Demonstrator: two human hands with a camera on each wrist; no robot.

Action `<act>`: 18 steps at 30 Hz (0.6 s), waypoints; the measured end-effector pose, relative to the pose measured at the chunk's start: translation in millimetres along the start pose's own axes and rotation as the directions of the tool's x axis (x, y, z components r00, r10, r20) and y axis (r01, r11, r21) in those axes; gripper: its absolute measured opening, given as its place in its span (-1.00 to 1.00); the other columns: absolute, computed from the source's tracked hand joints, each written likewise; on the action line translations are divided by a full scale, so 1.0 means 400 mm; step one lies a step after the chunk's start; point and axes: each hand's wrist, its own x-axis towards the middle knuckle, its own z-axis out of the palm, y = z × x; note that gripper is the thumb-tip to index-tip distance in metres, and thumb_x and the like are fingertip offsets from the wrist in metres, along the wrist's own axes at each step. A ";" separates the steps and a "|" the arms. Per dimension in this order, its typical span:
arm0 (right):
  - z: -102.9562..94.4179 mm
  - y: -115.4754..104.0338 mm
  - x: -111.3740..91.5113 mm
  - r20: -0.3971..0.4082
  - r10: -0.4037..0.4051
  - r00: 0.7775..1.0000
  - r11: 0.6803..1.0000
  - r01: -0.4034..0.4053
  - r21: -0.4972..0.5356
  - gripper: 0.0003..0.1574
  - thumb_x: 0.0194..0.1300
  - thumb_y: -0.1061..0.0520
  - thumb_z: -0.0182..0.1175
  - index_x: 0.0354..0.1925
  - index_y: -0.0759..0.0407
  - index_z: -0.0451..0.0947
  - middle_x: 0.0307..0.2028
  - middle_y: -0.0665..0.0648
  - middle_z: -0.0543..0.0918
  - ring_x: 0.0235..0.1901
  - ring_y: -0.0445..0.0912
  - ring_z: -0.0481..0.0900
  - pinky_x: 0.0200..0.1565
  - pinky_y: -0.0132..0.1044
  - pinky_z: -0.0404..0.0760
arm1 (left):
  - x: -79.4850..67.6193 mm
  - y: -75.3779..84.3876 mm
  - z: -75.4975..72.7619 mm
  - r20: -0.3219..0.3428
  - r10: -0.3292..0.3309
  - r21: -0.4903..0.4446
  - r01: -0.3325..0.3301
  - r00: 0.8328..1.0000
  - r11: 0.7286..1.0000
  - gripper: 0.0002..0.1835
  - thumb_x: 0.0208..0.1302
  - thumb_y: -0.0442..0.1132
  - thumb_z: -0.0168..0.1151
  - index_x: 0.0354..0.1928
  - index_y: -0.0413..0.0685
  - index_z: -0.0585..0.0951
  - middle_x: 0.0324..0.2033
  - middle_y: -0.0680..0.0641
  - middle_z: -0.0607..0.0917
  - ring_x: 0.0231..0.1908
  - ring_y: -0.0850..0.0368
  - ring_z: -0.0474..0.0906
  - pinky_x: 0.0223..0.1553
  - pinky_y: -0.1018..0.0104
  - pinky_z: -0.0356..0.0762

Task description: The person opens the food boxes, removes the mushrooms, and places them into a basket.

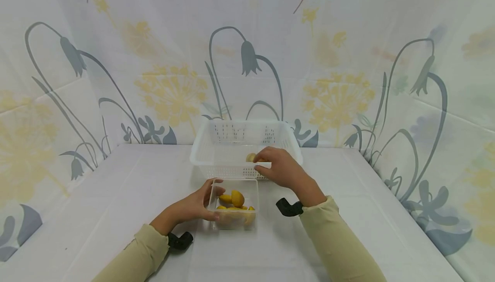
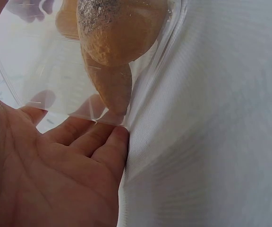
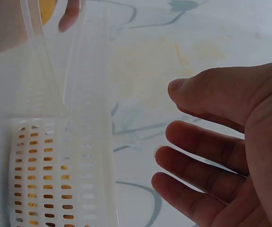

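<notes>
My left hand (image 1: 195,204) grips the left side of a clear plastic box (image 1: 236,226), thumb at the near side and fingers at the far side. Inside lie several yellow mushrooms (image 1: 237,198), one with a rounded cap on top of the others. Through the clear wall, the left wrist view shows a mushroom cap (image 2: 122,38) with grey specks. Over the front rim of a white slotted basket (image 1: 201,153) is my right hand (image 1: 282,168), its fingers bent loosely and apart. Nothing shows between them in the right wrist view. A pale yellow piece (image 1: 250,157) is in the basket beside the fingertips.
The basket stands behind the box, near the back of the white-covered table (image 1: 127,196). Yellow and brownish contents (image 3: 48,165) show through its slots. A flower-printed cloth (image 1: 247,24) hangs behind and along the sides.
</notes>
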 end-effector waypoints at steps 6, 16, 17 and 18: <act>0.006 -0.022 -0.001 0.068 -0.011 0.998 1.000 0.009 0.021 -0.84 0.14 0.05 0.23 -0.25 0.00 0.59 -0.23 -0.07 0.62 -0.23 -0.11 0.55 -0.15 -0.23 0.55 | 0.001 -0.003 0.000 0.002 0.007 -0.004 -0.007 1.000 1.000 0.04 -0.10 0.00 0.42 0.32 0.11 -0.08 0.28 -0.11 0.27 0.37 -0.09 0.00 0.31 -0.14 -0.03; 0.018 -0.053 -0.004 0.149 -0.083 0.985 0.996 0.088 -0.025 -0.80 0.12 0.03 0.25 -0.22 -0.06 0.59 -0.25 -0.09 0.60 -0.24 -0.14 0.50 -0.17 -0.33 0.46 | 0.002 -0.007 -0.001 -0.002 0.015 -0.013 -0.015 1.000 1.000 0.02 -0.09 -0.02 0.42 0.31 0.12 -0.06 0.27 -0.10 0.29 0.33 -0.02 0.10 0.31 -0.09 0.02; 0.021 -0.055 -0.004 0.166 -0.077 0.983 0.996 0.082 -0.019 -0.79 0.13 0.03 0.24 -0.21 -0.06 0.59 -0.25 -0.09 0.60 -0.23 -0.15 0.49 -0.16 -0.34 0.48 | 0.002 -0.007 -0.001 -0.003 0.013 -0.013 -0.013 1.000 1.000 0.01 -0.09 -0.02 0.42 0.31 0.15 -0.05 0.27 -0.09 0.29 0.33 -0.02 0.11 0.31 -0.09 0.02; 0.024 -0.057 -0.004 0.184 -0.070 0.980 0.997 0.073 -0.008 -0.77 0.13 0.02 0.24 -0.19 -0.04 0.59 -0.23 -0.08 0.60 -0.22 -0.15 0.49 -0.16 -0.34 0.50 | 0.002 -0.007 -0.001 -0.003 0.011 -0.014 -0.011 1.000 1.000 0.00 -0.09 -0.02 0.42 0.30 0.17 -0.05 0.27 -0.09 0.29 0.33 -0.02 0.11 0.31 -0.09 0.02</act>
